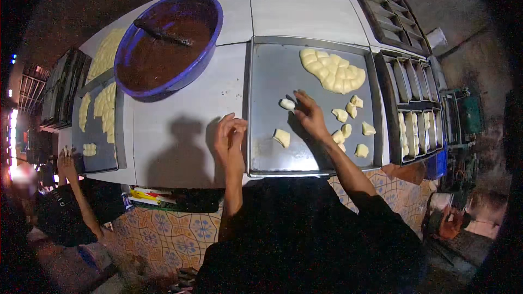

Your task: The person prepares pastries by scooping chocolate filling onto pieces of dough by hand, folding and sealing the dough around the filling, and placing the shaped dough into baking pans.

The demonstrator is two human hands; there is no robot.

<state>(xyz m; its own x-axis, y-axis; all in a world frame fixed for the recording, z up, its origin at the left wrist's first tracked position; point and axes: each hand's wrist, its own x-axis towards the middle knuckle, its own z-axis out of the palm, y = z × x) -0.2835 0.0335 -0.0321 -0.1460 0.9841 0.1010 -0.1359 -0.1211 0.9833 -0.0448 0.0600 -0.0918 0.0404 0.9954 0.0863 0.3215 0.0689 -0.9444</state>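
Note:
On the large metal tray (267,71) in front of me, my right hand (309,115) is open, its fingers stretched out over the surface. Just left of its fingertips lies a small pale oval dough piece (287,104); I cannot tell whether they touch. My left hand (230,133) hovers by the tray's left edge, over the white table, fingers loosely bent and nothing visible in them. A cut dough piece (281,138) lies between the hands, nearer to me. Several more dough pieces (340,115) sit right of my right hand, below a large scored dough slab (333,71).
A blue basin (204,68) of brown crumbly filling with a dark tool stands at the left. Beyond it, another tray (121,147) bears dough, and a co-worker's hand (66,160) is beside it. Metal baking moulds (400,84) line the right side, some with dough.

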